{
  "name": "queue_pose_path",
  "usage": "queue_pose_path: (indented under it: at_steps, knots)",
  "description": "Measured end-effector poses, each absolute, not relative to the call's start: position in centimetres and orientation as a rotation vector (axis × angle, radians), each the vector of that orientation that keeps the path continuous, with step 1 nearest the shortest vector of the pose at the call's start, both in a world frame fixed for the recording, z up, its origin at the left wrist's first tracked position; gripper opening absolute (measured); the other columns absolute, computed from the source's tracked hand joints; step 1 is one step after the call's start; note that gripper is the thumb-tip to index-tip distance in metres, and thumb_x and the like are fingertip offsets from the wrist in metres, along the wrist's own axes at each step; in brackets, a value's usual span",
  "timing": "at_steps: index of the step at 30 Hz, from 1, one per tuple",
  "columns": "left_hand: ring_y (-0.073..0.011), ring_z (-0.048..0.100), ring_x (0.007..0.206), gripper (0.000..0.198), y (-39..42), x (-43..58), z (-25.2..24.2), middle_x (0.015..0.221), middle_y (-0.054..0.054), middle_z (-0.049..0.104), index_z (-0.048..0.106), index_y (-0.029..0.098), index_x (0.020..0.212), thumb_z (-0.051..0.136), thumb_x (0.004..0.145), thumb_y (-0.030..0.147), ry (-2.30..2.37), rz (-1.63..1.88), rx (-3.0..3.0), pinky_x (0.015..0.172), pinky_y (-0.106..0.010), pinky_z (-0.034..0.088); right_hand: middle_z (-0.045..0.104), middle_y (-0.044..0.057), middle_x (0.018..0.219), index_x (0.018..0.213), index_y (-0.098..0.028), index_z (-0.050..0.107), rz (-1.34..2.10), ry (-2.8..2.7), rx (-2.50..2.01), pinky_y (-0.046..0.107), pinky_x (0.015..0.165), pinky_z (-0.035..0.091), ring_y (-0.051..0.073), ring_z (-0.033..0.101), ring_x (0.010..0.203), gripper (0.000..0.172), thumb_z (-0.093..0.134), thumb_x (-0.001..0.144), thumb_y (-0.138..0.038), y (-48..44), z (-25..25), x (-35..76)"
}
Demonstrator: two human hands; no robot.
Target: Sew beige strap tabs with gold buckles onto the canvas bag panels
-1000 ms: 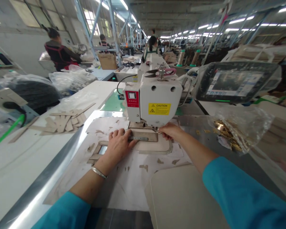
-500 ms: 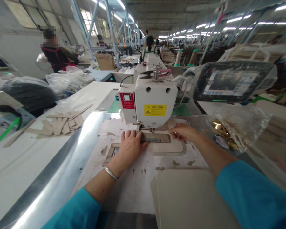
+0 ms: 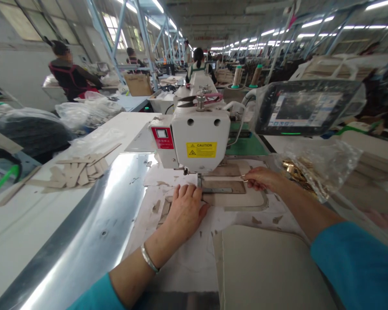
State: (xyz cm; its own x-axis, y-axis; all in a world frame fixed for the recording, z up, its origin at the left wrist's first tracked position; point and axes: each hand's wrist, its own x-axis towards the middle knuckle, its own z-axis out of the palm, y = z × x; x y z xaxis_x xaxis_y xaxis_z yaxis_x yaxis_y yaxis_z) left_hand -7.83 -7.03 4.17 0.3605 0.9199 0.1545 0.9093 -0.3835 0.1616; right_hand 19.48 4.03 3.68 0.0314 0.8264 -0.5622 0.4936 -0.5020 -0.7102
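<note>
My left hand (image 3: 185, 208) lies flat, fingers together, on the beige template (image 3: 245, 199) under the white sewing machine head (image 3: 197, 137). It presses beside a brown leather piece (image 3: 224, 186) with a metal strip on it. My right hand (image 3: 261, 178) is at the right end of that piece, fingers pinched on its edge or on something small I cannot make out. Both sleeves are teal.
A wrapped touchscreen (image 3: 305, 107) hangs at the right above a plastic bag of gold metal parts (image 3: 313, 170). Cut beige strips (image 3: 74, 172) lie on the left table. A beige panel (image 3: 271, 271) lies near me. Other people (image 3: 67, 71) work further back.
The view has shifted, so the machine and work sit further left and lower. Both hands keep the same hold on the piece under the needle.
</note>
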Motion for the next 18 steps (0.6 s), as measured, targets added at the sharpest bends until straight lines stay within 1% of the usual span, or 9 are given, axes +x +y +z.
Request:
queue_pose_path:
  at_steps: [3, 5, 9, 14, 16, 18]
  knots:
    - [-0.0287, 0.051, 0.111, 0.024, -7.9, -6.5, 4.9, 0.113, -0.013, 0.059, 0.060, 0.012, 0.110, 0.055, 0.093, 0.028, 1.538, 0.344, 2.543, 0.099, -0.047, 0.043, 0.060, 0.000, 0.051, 0.070, -0.015, 0.055, 1.442, -1.342, -1.998, 0.018, 0.036, 0.032, 0.007, 0.048, 0.035, 0.017, 0.065, 0.082, -0.022, 3.9, 3.6, 19.4]
    - [-0.0272, 0.051, 0.109, 0.022, -8.6, -5.4, 5.3, 0.112, -0.012, 0.059, 0.061, 0.012, 0.108, 0.055, 0.093, 0.027, 1.368, 0.313, 2.540, 0.096, -0.043, 0.046, 0.060, -0.001, 0.051, 0.070, -0.015, 0.055, 1.431, -1.342, -2.007, 0.018, 0.036, 0.033, 0.007, 0.048, 0.035, 0.016, 0.064, 0.082, -0.021, 3.8, 3.8, 19.1]
    - [-0.0270, 0.052, 0.107, 0.035, -9.8, -3.2, 5.4, 0.112, -0.011, 0.059, 0.061, 0.012, 0.112, 0.065, 0.086, 0.034, 1.050, 0.222, 2.581, 0.095, -0.040, 0.048, 0.060, -0.002, 0.051, 0.076, -0.015, 0.054, 1.428, -1.362, -1.979, 0.016, 0.038, 0.034, 0.006, 0.049, 0.035, 0.011, 0.060, 0.085, -0.018, 3.5, 4.1, 18.9]
    - [-0.0287, 0.054, 0.103, 0.034, -10.2, -1.5, 5.0, 0.106, -0.010, 0.062, 0.063, 0.013, 0.103, 0.071, 0.081, 0.037, 0.997, 0.133, 2.663, 0.090, -0.042, 0.049, 0.064, 0.000, 0.058, 0.078, -0.014, 0.054, 1.496, -1.377, -1.926, 0.017, 0.040, 0.039, 0.008, 0.054, 0.039, 0.009, 0.058, 0.086, -0.015, 2.8, 4.3, 19.5]
    - [-0.0283, 0.054, 0.101, 0.027, -10.5, -1.2, 5.2, 0.104, -0.009, 0.063, 0.062, 0.014, 0.100, 0.069, 0.084, 0.034, 0.967, 0.196, 2.741, 0.087, -0.042, 0.049, 0.064, 0.001, 0.060, 0.078, -0.015, 0.054, 1.513, -1.399, -1.891, 0.017, 0.039, 0.040, 0.008, 0.055, 0.041, 0.008, 0.058, 0.085, -0.015, 2.3, 4.3, 19.7]
    - [-0.0261, 0.055, 0.098, 0.013, -11.1, -1.1, 5.3, 0.100, -0.007, 0.063, 0.060, 0.015, 0.097, 0.060, 0.090, 0.025, 0.869, 0.309, 2.865, 0.085, -0.040, 0.049, 0.065, 0.001, 0.061, 0.079, -0.015, 0.055, 1.475, -1.428, -1.882, 0.017, 0.040, 0.040, 0.009, 0.055, 0.042, 0.008, 0.060, 0.086, -0.018, 1.9, 4.2, 19.6]
